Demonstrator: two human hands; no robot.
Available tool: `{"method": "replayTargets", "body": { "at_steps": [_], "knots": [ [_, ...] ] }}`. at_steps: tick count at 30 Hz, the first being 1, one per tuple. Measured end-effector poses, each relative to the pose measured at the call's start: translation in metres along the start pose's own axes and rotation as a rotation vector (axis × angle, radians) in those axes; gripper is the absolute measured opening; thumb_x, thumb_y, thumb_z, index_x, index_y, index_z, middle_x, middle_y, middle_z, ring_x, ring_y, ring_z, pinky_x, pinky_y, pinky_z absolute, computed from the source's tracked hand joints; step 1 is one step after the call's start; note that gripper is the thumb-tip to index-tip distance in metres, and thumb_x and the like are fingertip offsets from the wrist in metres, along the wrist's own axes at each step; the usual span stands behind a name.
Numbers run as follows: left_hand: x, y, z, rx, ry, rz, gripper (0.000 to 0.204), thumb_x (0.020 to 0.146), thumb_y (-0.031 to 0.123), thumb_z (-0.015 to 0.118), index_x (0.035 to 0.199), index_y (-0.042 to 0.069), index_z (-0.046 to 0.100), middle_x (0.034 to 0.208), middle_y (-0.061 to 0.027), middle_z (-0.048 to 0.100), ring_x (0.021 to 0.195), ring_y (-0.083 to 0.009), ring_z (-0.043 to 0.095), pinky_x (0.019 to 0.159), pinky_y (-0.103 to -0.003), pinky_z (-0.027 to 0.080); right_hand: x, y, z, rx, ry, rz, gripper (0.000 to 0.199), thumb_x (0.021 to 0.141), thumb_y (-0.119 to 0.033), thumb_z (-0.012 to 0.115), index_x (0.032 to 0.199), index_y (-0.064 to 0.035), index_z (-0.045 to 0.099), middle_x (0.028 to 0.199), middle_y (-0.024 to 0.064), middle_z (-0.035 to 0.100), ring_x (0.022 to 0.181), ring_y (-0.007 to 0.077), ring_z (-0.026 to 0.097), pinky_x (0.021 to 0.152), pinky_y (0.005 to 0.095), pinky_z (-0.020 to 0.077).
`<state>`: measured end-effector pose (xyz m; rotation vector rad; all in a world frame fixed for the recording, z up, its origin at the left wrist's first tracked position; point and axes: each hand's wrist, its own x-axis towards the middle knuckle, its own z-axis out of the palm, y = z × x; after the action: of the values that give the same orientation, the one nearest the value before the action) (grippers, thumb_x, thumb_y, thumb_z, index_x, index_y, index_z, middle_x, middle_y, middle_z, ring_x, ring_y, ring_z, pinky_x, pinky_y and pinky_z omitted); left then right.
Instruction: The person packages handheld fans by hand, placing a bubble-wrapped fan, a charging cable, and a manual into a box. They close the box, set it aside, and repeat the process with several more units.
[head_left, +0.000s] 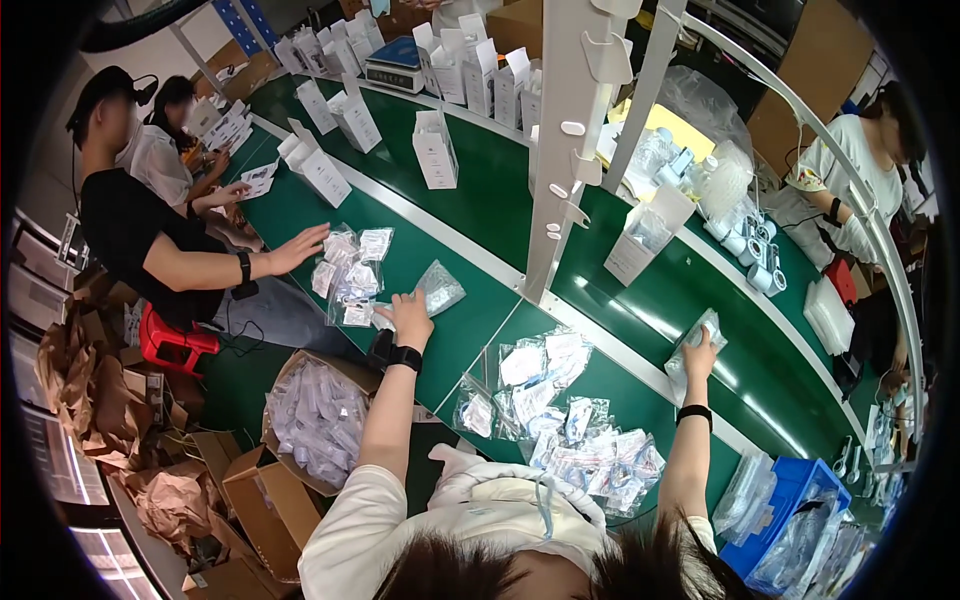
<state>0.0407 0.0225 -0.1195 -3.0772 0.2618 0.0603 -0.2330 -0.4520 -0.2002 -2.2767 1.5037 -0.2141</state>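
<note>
My left hand lies palm down over the green table, its fingers spread. Beside its fingertips is a clear plastic packet with pale contents. A pile of small clear bags with white and printed contents lies just beyond it. Out over the green belt, my right hand is closed around a clear wrapped packet; its contents are too blurred to name. Between my arms, a larger heap of clear bags with white and blue items spreads near the table's front edge.
Open white boxes stand along the belt, one white box right of a metal post. A co-worker's hand reaches toward the left pile. A carton of clear packets sits lower left, a blue bin lower right.
</note>
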Motion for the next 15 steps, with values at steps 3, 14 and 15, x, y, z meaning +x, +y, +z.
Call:
{"method": "replayTargets", "body": {
  "at_steps": [3, 14, 15],
  "knots": [
    [-0.015, 0.015, -0.020, -0.123, -0.273, -0.015, 0.057, 0.058, 0.022, 0.069, 0.109, 0.007, 0.050, 0.107, -0.0191, 0.055, 0.113, -0.0349, 0.043, 0.091, -0.045, 0.035, -0.011, -0.005, -0.009, 0.137, -0.116, -0.070, 0.061, 0.062, -0.013, 0.059, 0.121, -0.0179, 0.045, 0.122, 0.0211, 0.042, 0.108, 0.0396, 0.044, 0.091, 0.0387, 0.0383],
    [-0.123, 0.120, -0.030, -1.101, -0.924, 0.477, 0.062, 0.063, 0.019, 0.067, 0.118, 0.000, 0.044, 0.109, -0.0166, 0.055, 0.103, -0.0245, 0.052, 0.087, -0.030, 0.039, -0.193, 0.074, -0.072, 0.165, -0.271, -0.167, 0.066, 0.061, -0.004, 0.064, 0.123, -0.0145, 0.044, 0.132, 0.0255, 0.029, 0.118, 0.0390, 0.035, 0.097, 0.0378, 0.0328],
    [-0.131, 0.139, -0.034, -1.154, -1.005, 0.499, 0.062, 0.064, 0.018, 0.067, 0.118, -0.001, 0.043, 0.110, -0.0164, 0.054, 0.102, -0.0235, 0.052, 0.087, -0.029, 0.039, -0.200, 0.065, -0.076, 0.223, -0.334, -0.197, 0.069, 0.062, -0.007, 0.065, 0.126, -0.0154, 0.041, 0.135, 0.0259, 0.025, 0.122, 0.0397, 0.030, 0.099, 0.0388, 0.0308]
  ]
}}
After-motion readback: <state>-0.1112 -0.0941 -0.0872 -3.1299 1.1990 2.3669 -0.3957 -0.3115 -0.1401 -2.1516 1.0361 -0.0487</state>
